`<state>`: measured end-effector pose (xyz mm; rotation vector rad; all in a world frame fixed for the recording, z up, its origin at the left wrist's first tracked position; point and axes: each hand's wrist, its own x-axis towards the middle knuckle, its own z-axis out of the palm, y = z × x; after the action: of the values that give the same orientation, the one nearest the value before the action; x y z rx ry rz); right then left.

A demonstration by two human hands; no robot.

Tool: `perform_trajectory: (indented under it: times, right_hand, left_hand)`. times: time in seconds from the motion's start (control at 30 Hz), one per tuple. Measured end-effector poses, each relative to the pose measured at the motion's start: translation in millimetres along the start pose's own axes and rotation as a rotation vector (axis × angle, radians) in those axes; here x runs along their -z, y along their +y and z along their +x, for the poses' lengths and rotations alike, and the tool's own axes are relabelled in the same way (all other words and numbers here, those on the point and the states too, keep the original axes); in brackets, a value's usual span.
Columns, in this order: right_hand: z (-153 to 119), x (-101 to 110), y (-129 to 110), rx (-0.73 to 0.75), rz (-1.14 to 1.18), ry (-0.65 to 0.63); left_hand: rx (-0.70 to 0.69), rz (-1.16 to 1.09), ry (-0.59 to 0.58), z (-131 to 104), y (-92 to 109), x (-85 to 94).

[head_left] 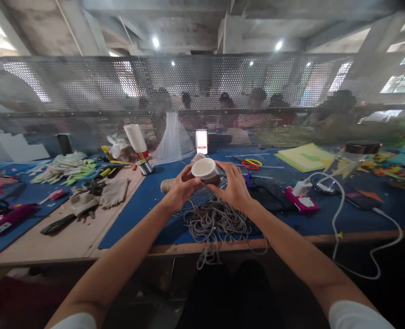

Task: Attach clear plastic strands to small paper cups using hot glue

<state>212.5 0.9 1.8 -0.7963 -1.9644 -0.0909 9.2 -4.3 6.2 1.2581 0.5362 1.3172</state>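
Between my two hands, above the blue mat, is a small round tub [205,169] with a white rim and a pale top. Its lower side looks brownish and is partly covered by my fingers. My left hand [182,188] grips it from the left, thumb along its side. From the right, my right hand [232,185] curls its fingers round it. Under the hands lies a tangled heap of grey cord [218,219], some of it hanging over the table's front edge. A spool of twine [167,185] rests on its side near my left hand.
Yellow- and red-handled scissors [251,163] lie behind my right hand. At right are a pink power strip [301,201] with a white cable, a glass jar [348,160] and yellow paper [305,156]. Work gloves [115,193] lie left. A perforated metal screen [202,87] stands behind the table.
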Motion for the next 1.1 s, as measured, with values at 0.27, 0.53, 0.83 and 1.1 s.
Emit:
perform_trajectory:
  times: [0.27,0.53,0.83,1.1]
  right_hand:
    - [-0.8,4.8,0.4,0.063,-0.020,0.069]
    - [-1.9,3.4,-0.8,0.053,-0.001,0.047]
    - [0.5,7.3,-8.2,-0.028,0.144,0.114]
    - [3.3,7.5,-6.4,0.020,0.171,0.132]
  left_hand:
    - [0.129,-0.106,0.012,0.0,2.8,-6.6]
    - [0.160,-0.132,-0.005,0.7,-5.0,-10.9]
    - [0.220,-0.101,-0.046,-7.7,-14.1,-5.0]
    - [0.268,-0.067,-0.033,-9.6,-17.7,-4.2]
